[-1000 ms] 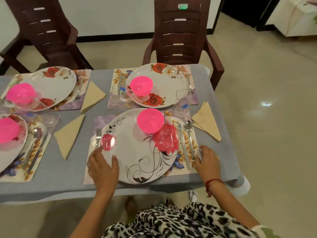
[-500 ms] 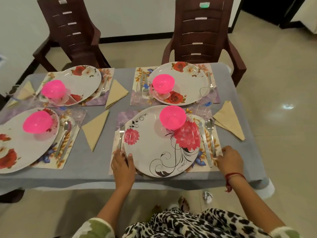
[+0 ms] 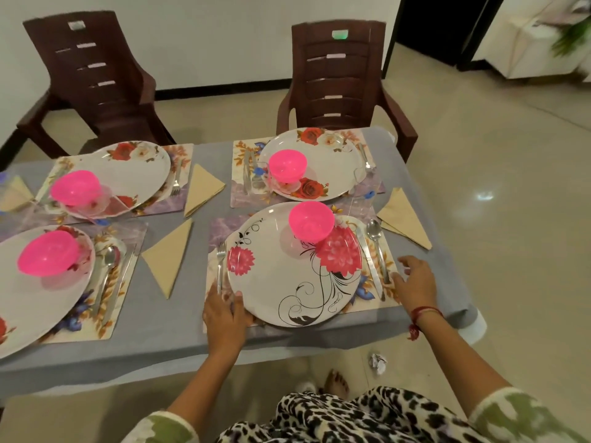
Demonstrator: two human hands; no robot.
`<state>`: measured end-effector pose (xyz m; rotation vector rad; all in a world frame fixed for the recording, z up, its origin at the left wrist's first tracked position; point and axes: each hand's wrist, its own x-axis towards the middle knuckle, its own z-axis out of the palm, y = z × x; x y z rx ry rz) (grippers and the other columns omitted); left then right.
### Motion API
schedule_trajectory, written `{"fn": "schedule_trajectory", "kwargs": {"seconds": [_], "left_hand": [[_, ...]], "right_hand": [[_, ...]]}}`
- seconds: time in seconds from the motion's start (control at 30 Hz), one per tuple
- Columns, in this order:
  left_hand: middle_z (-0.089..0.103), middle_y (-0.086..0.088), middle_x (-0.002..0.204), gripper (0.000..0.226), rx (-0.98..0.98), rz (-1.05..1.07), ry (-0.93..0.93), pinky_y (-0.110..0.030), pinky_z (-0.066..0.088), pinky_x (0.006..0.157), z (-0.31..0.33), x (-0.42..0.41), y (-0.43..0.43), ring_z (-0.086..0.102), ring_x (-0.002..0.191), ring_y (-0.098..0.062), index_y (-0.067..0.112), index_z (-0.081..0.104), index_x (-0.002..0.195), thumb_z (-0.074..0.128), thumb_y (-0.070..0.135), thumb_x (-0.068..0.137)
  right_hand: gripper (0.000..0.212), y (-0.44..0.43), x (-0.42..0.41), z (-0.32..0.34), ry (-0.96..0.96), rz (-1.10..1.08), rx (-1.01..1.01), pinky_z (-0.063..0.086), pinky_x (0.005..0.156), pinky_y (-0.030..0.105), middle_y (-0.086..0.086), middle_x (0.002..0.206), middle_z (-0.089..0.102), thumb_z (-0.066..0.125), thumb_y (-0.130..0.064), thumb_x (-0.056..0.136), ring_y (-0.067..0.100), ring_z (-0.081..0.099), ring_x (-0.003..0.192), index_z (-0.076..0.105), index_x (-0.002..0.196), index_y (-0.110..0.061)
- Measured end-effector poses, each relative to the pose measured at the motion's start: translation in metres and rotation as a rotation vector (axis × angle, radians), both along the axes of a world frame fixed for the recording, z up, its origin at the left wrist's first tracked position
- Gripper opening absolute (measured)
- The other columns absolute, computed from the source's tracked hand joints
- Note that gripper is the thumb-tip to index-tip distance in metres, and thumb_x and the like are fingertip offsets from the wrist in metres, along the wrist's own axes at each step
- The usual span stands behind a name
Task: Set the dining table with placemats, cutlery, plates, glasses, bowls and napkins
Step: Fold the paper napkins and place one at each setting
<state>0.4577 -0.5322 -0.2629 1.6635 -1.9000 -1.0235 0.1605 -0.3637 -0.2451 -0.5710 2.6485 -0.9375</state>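
**Reference item:** the near plate point(image 3: 278, 276), white with red flowers and black scrollwork. It is seated on a floral placemat point(image 3: 388, 266) at the near right end of the table point(image 3: 160, 334), which is covered by a grey cloth.

**Items around the near plate**
- A pink bowl point(image 3: 311, 220) is stood upright on the plate's far right part.
- A fork point(image 3: 220, 266) is laid just left of the plate, on the placemat.
- A knife point(image 3: 367, 260) and a spoon point(image 3: 376, 243) are laid side by side just right of the plate, with the knife nearer to it.
- A folded beige napkin point(image 3: 404, 219) is placed on the cloth to the right of the plate, past the placemat's edge.
- A second napkin point(image 3: 169, 254) is placed to the left of the plate, off the placemat.

**Hands**
- The left hand point(image 3: 224, 318) is laid flat, palm down, at the plate's near left edge. Its fingers are held together over the placemat corner and the fork's handle end. Its thumb is set against the plate rim.
- The right hand point(image 3: 415, 282) is held to the right of the plate, with its fingers straight and loosely spread. Its fingertips are located at the placemat's right edge, beside the knife handle. Contact cannot be confirmed.

**Surroundings**
- A rose-patterned plate point(image 3: 332, 161) is set directly beyond the near plate.
- Two brown chairs point(image 3: 339, 78) are positioned behind the table.
- A crumpled paper point(image 3: 378, 363) is seen on the floor, nearer than the plate.
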Motion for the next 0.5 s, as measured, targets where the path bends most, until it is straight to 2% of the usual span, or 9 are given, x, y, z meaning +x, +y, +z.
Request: {"fn": "schedule_trajectory", "kwargs": {"seconds": [0.07,0.13,0.2,0.27,0.37,0.5], "left_hand": [[0.031,-0.016,0.15,0.066,-0.05,0.003,0.017,-0.055,0.027,0.11,0.007,0.006,0.003,0.027,0.138,-0.036,0.01,0.027,0.147,0.043,0.048,0.095],[0.029,-0.015,0.151,0.08,-0.093,-0.018,0.041,-0.052,0.026,0.11,0.013,0.012,0.008,0.025,0.139,-0.034,0.012,0.026,0.147,0.035,0.064,0.088],[0.024,-0.013,0.153,0.097,-0.136,-0.042,0.066,-0.052,0.024,0.11,0.018,0.016,0.011,0.021,0.141,-0.032,0.014,0.024,0.147,0.022,0.082,0.078],[0.016,-0.01,0.157,0.106,-0.19,-0.067,0.076,-0.052,0.018,0.113,0.026,0.013,0.008,0.01,0.145,-0.028,0.016,0.021,0.149,0.013,0.089,0.072],[0.006,-0.007,0.16,0.103,-0.303,-0.151,0.027,-0.042,0.002,0.116,0.038,0.001,-0.003,-0.004,0.147,-0.021,0.019,0.013,0.151,0.009,0.087,0.075],[0.003,-0.01,0.16,0.084,-0.338,-0.212,-0.051,-0.043,-0.002,0.118,0.048,-0.011,-0.011,-0.007,0.147,-0.024,0.018,0.01,0.152,0.031,0.065,0.085]], "right_hand": [[0.038,0.001,0.012,0.006,0.054,-0.005,-0.042,0.046,0.094,0.042,0.012,0.123,0.052,0.065,-0.018,0.087,0.028,0.053,0.111,0.055,0.123,-0.012],[0.04,0.007,0.026,0.008,0.077,-0.059,-0.023,0.043,0.095,0.042,0.012,0.127,0.05,0.065,-0.022,0.087,0.03,0.05,0.116,0.054,0.124,-0.014],[0.039,0.013,0.042,0.007,0.068,-0.115,-0.04,0.041,0.093,0.04,0.014,0.129,0.047,0.064,-0.019,0.087,0.032,0.047,0.117,0.054,0.124,-0.012],[0.04,0.013,0.058,0.009,0.122,-0.047,-0.097,0.042,0.092,0.041,0.015,0.127,0.046,0.065,-0.014,0.086,0.033,0.047,0.114,0.054,0.124,-0.01],[0.046,-0.004,0.073,0.018,0.19,0.156,-0.134,0.041,0.097,0.039,0.013,0.132,0.042,0.066,-0.014,0.086,0.029,0.044,0.118,0.05,0.129,-0.01],[0.049,-0.033,0.075,0.032,0.214,0.296,-0.136,0.037,0.102,0.038,0.012,0.137,0.041,0.064,-0.018,0.087,0.028,0.041,0.124,0.048,0.133,-0.01]]}}
